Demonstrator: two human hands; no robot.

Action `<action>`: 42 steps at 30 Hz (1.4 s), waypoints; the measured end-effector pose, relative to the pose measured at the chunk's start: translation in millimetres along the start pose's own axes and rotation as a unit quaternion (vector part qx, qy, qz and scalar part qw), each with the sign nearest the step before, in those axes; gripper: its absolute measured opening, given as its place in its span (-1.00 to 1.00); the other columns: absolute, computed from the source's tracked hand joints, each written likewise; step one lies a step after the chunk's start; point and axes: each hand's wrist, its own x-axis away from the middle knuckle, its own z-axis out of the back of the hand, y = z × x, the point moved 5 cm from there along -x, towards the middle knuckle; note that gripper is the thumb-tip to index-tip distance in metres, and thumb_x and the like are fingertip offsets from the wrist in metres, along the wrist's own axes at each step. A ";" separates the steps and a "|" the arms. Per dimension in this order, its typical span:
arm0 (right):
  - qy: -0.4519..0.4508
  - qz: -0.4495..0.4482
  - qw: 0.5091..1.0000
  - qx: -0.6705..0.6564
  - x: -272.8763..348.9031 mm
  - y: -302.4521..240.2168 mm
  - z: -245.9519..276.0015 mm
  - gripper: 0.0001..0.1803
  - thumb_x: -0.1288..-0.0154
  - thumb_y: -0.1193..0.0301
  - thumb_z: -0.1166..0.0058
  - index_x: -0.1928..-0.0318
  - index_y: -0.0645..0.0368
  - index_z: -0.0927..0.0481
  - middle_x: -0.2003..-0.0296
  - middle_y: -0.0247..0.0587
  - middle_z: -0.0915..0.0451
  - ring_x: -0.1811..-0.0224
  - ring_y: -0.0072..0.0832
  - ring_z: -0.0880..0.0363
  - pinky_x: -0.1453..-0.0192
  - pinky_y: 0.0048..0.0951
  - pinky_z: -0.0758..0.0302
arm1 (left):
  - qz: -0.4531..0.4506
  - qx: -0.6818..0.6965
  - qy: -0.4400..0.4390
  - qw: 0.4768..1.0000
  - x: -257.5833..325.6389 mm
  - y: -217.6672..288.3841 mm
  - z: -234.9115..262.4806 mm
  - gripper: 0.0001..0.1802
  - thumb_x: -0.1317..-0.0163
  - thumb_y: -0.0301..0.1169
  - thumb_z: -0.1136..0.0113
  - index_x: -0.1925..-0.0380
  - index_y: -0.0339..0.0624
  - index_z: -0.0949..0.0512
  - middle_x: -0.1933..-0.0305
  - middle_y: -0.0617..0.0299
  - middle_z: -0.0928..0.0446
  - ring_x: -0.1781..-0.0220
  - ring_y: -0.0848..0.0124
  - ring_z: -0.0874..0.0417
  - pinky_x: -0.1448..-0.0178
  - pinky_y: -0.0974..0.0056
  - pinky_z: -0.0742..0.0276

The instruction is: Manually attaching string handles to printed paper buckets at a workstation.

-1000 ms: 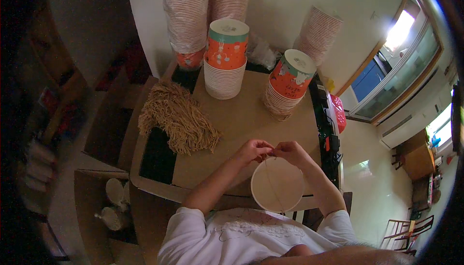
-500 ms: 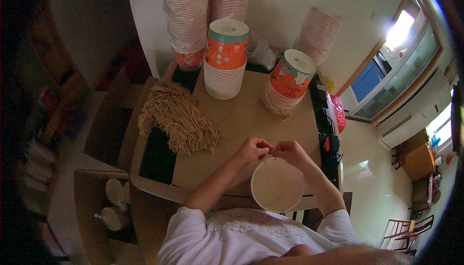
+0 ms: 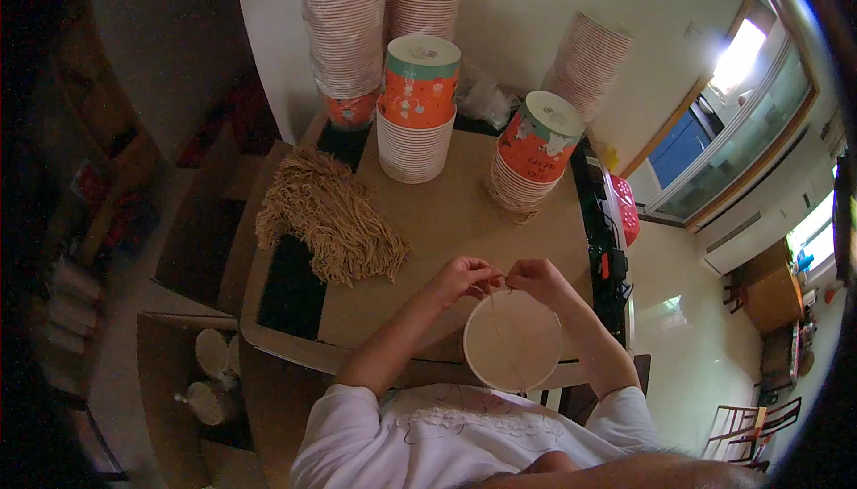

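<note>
An open paper bucket (image 3: 527, 351) with a white inside faces up near the table's front edge, close to my body. A thin tan cord (image 3: 506, 346) runs across its mouth from the far rim to the near rim. At the far rim my left hand (image 3: 467, 280) pinches the cord between its closed fingertips. My right hand (image 3: 538, 280) is closed beside it, thumb and finger pressed together on the cord at the rim. The fingertips nearly meet; the exact bit of cord between them is too small to make out. Left of my hands lies a heap of tan cords (image 3: 335, 217).
Stacks of nested paper buckets stand on the cardboard sheet (image 3: 451, 217), one far in the middle (image 3: 420, 105), one to the right (image 3: 536, 154). Plastic-wrapped stacks (image 3: 344, 38) stand behind against the wall. An open carton (image 3: 165, 355) with buckets sits low at left.
My fingers have shifted slightly at the far rim, and the cord across the bucket's mouth hangs a little differently. The bucket and stacks stay in place.
</note>
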 end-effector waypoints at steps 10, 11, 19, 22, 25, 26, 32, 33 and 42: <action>0.004 0.009 1.000 0.017 -4.6 9.0 -0.5 -0.92 -0.08 0.51 -0.02 0.46 0.28 -0.53 0.56 -0.37 -0.50 0.47 -0.69 -0.40 0.37 -0.64 -0.35 | -0.060 -0.046 0.029 0.997 -12.0 -6.5 4.1 -0.85 -0.13 -0.44 -0.11 0.30 -0.24 -0.49 0.45 0.26 -0.54 0.51 0.55 -0.50 0.43 0.43 -0.47; -0.008 0.005 1.000 0.013 -3.7 9.0 1.0 -0.91 -0.09 0.50 -0.02 0.46 0.27 -0.54 0.55 -0.38 -0.50 0.46 -0.69 -0.41 0.37 -0.63 -0.35 | -0.059 -0.046 0.029 0.997 -8.9 -4.1 2.2 -0.85 -0.13 -0.44 -0.11 0.30 -0.24 -0.49 0.45 0.26 -0.54 0.51 0.55 -0.50 0.43 0.43 -0.47; 0.008 -0.064 0.998 -0.027 -9.9 16.8 1.3 -0.85 -0.17 0.43 0.00 0.42 0.27 -0.54 0.54 -0.37 -0.52 0.45 -0.69 -0.43 0.36 -0.65 -0.36 | -0.154 -0.164 0.043 0.973 -7.8 7.3 -6.9 -0.64 -0.04 -0.59 -0.13 0.13 -0.20 -0.32 0.44 0.27 -0.49 0.46 0.55 -0.47 0.42 0.43 -0.42; -0.014 -0.008 1.000 -0.003 -13.8 9.4 0.5 -0.85 -0.16 0.42 -0.02 0.43 0.27 -0.54 0.55 -0.36 -0.52 0.46 -0.68 -0.44 0.38 -0.66 -0.37 | -0.140 -0.176 0.033 0.974 -13.3 5.1 -4.6 -0.60 -0.02 -0.54 -0.19 0.11 -0.15 -0.33 0.32 0.26 -0.49 0.28 0.51 -0.49 0.24 0.37 -0.46; -0.028 0.027 0.998 -0.045 -14.1 3.4 1.0 -0.87 -0.14 0.44 -0.05 0.45 0.26 -0.53 0.55 -0.35 -0.51 0.48 -0.67 -0.45 0.41 -0.65 -0.37 | -0.141 -0.192 0.048 0.970 -11.1 9.1 -6.0 -0.59 -0.02 -0.48 -0.23 0.12 -0.14 -0.32 0.33 0.27 -0.47 0.32 0.52 -0.47 0.27 0.38 -0.44; -0.024 0.025 0.995 -0.089 -12.8 -0.1 0.5 -0.89 -0.11 0.45 -0.09 0.43 0.26 -0.54 0.53 -0.35 -0.52 0.47 -0.65 -0.45 0.41 -0.60 -0.39 | -0.140 -0.192 0.048 0.970 -8.8 12.1 -8.5 -0.59 -0.02 -0.48 -0.23 0.12 -0.14 -0.32 0.33 0.27 -0.47 0.32 0.52 -0.47 0.27 0.38 -0.44; -0.026 0.052 0.995 -0.078 -13.4 -2.2 0.1 -0.93 -0.04 0.54 -0.12 0.40 0.24 -0.55 0.50 -0.35 -0.55 0.47 -0.63 -0.47 0.41 -0.57 -0.42 | -0.132 -0.236 0.064 0.961 -5.2 17.7 -15.8 -0.58 -0.01 -0.45 -0.26 0.13 -0.13 -0.33 0.40 0.28 -0.44 0.38 0.52 -0.45 0.32 0.39 -0.43; -0.029 0.071 0.994 -0.081 -12.9 -4.1 -0.3 -0.93 -0.02 0.55 -0.11 0.41 0.24 -0.56 0.51 -0.35 -0.55 0.48 -0.64 -0.47 0.41 -0.57 -0.42 | -0.150 -0.202 0.064 0.966 -9.7 11.5 -8.9 -0.61 0.01 -0.53 -0.20 0.15 -0.16 -0.33 0.45 0.28 -0.45 0.44 0.55 -0.45 0.40 0.41 -0.41; 0.023 0.093 0.992 0.080 -9.7 -6.3 4.4 -0.94 0.00 0.49 -0.09 0.48 0.22 -0.53 0.59 -0.28 -0.53 0.52 -0.62 -0.46 0.44 -0.52 -0.41 | -0.137 -0.084 0.085 0.983 -9.8 14.1 3.6 -0.67 0.00 -0.60 -0.08 0.18 -0.19 -0.35 0.45 0.27 -0.45 0.43 0.51 -0.52 0.39 0.39 -0.52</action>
